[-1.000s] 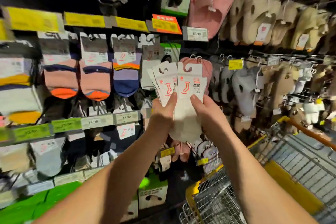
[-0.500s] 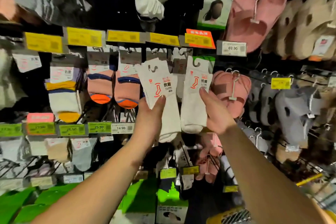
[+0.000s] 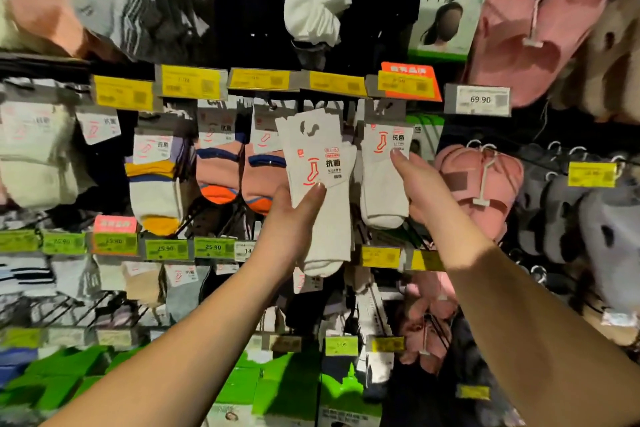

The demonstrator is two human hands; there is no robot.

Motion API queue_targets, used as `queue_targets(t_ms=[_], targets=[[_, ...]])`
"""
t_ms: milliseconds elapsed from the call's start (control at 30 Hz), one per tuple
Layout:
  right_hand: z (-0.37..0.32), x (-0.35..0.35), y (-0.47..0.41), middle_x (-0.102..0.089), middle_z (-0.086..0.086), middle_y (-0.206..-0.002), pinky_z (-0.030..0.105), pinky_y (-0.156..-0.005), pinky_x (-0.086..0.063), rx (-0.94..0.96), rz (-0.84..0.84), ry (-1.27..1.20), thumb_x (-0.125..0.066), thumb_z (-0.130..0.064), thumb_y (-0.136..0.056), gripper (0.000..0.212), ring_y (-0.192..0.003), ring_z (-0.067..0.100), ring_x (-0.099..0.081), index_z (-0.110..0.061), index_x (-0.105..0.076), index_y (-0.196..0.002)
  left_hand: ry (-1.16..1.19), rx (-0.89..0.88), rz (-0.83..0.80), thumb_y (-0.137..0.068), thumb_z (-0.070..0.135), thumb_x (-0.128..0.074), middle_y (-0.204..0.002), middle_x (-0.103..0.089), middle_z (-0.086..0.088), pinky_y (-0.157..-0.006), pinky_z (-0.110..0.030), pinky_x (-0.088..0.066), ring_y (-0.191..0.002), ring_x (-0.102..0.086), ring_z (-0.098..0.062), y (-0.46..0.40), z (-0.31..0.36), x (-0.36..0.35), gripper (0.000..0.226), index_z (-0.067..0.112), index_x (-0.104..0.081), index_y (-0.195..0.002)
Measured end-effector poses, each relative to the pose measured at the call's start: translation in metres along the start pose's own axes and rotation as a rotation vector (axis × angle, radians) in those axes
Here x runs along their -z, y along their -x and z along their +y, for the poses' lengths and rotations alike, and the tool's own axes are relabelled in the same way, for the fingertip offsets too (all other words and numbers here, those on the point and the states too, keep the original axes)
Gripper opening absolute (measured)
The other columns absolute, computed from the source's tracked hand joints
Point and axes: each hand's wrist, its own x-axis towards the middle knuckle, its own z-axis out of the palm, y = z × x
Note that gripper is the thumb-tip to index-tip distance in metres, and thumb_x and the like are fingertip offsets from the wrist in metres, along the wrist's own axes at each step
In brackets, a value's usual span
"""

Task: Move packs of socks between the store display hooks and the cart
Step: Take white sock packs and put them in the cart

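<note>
My left hand (image 3: 294, 215) grips a small stack of white sock packs (image 3: 322, 191) with white-and-red card headers, held up in front of the display. My right hand (image 3: 420, 187) holds a single white sock pack (image 3: 381, 180) by its right edge, thumb on the card header. Its header reaches up to a display hook (image 3: 382, 107) under the yellow price tags; whether it hangs on the hook is not clear. The cart is out of view.
Rows of hooks carry orange, striped and white socks (image 3: 221, 170) to the left. Pink slippers (image 3: 481, 184) and grey slippers (image 3: 568, 215) hang to the right. Yellow price tags (image 3: 263, 80) line the rail above, green ones (image 3: 166, 248) below. Green boxes (image 3: 287, 392) stand at the bottom.
Both hands split the bundle of packs. My right hand carried one pack up and right to the hook, my left kept the rest. The view swung left, so the cart left the frame.
</note>
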Motion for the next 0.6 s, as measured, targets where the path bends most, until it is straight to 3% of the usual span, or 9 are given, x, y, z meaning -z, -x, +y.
queue_targets(t_ms=[133, 200, 267, 333, 367, 500, 600], targets=[[0.000, -0.004, -0.008, -0.069, 0.001, -0.113, 0.021, -0.072, -0.051, -0.050, 0.065, 0.138, -0.057, -0.044, -0.100, 0.041, -0.094, 0.014, -0.066, -0.013, -0.058, -0.127, -0.009, 0.001, 0.004, -0.097, 0.041, -0.061, -0.113, -0.067, 0.014, -0.084, -0.027, -0.049, -0.104, -0.064, -0.004, 0.000, 0.003, 0.001, 0.038, 0.022, -0.052, -0.129], [0.000, -0.004, -0.014, -0.060, 0.001, -0.100, 0.024, -0.070, -0.041, -0.036, 0.138, 0.331, -0.053, -0.053, -0.099, 0.050, -0.087, 0.016, -0.055, -0.012, -0.057, -0.127, 0.016, 0.002, 0.009, -0.097, 0.042, -0.062, -0.114, -0.069, 0.013, -0.086, -0.027, -0.049, -0.104, -0.065, -0.004, -0.002, 0.004, 0.000, 0.039, 0.021, -0.053, -0.129], [0.001, -0.003, -0.022, -0.049, -0.002, -0.081, 0.024, -0.054, -0.037, -0.047, 0.177, 0.417, -0.052, -0.057, -0.098, 0.047, -0.070, 0.012, -0.046, -0.013, -0.053, -0.113, 0.019, -0.005, -0.005, -0.094, 0.047, -0.064, -0.114, -0.070, 0.013, -0.085, -0.025, -0.050, -0.104, -0.066, -0.003, -0.002, 0.005, 0.000, 0.044, 0.021, -0.054, -0.128], [-0.001, -0.004, -0.026, -0.049, -0.001, -0.079, 0.020, -0.044, -0.039, -0.086, 0.189, 0.399, -0.054, -0.056, -0.097, 0.049, -0.067, 0.014, -0.047, -0.009, -0.052, -0.109, 0.020, -0.003, -0.017, -0.089, 0.052, -0.065, -0.119, -0.071, 0.011, -0.092, -0.031, -0.052, -0.109, -0.067, -0.006, -0.003, 0.005, -0.001, 0.053, 0.022, -0.055, -0.131], [-0.001, -0.006, -0.029, -0.054, 0.002, -0.086, 0.020, -0.046, -0.041, -0.102, 0.187, 0.391, -0.055, -0.057, -0.097, 0.052, -0.073, 0.018, -0.050, -0.007, -0.054, -0.114, 0.028, -0.003, -0.022, -0.089, 0.052, -0.065, -0.120, -0.071, 0.011, -0.094, -0.033, -0.052, -0.110, -0.067, -0.008, -0.003, 0.004, -0.002, 0.054, 0.022, -0.055, -0.132], [0.005, -0.010, -0.041, -0.062, 0.007, -0.126, 0.028, -0.080, -0.047, -0.151, 0.203, 0.345, -0.061, -0.061, -0.091, 0.074, -0.110, 0.029, -0.059, -0.001, -0.053, -0.135, 0.052, 0.031, -0.035, -0.089, 0.050, -0.066, -0.117, -0.072, 0.009, -0.094, -0.036, -0.052, -0.107, -0.069, -0.009, -0.002, -0.002, -0.006, 0.048, 0.023, -0.056, -0.127], [0.009, -0.010, -0.047, -0.062, 0.011, -0.136, 0.037, -0.100, -0.050, -0.176, 0.189, 0.310, -0.064, -0.066, -0.085, 0.085, -0.119, 0.032, -0.060, -0.001, -0.052, -0.139, 0.054, 0.059, -0.048, -0.096, 0.042, -0.063, -0.116, -0.072, 0.011, -0.093, -0.035, -0.053, -0.105, -0.069, -0.009, 0.000, -0.006, -0.007, 0.029, 0.027, -0.057, -0.120]])
